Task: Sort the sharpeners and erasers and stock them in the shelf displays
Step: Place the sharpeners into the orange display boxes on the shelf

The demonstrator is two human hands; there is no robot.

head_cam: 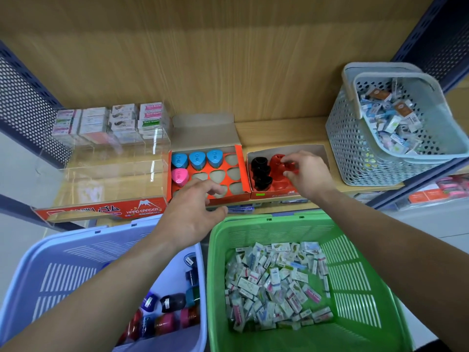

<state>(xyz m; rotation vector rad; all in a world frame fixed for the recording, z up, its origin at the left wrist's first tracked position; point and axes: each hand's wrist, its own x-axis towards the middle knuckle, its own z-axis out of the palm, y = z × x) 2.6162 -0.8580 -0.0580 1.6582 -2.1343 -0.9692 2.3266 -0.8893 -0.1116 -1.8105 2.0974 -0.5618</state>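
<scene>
12 o'clock: wooden shelf spanning frame. 5 o'clock: green basket, loose erasers heaped inside. 7 o'clock: lilac basket, mixed sharpeners in right corner. 2 o'clock: grey basket on shelf, more erasers within. 10 o'clock: clear display, eraser packs stacked at back. Centre: orange tray with three blue sharpeners, one pink sharpener; at its 3 o'clock small box with black row, red row. Over tray front edge: left hand, fingers loosely curled, holding nothing. Over small box: right hand, thumb and forefinger pinching red sharpener

Wooden back panel between perforated blue side panels
</scene>
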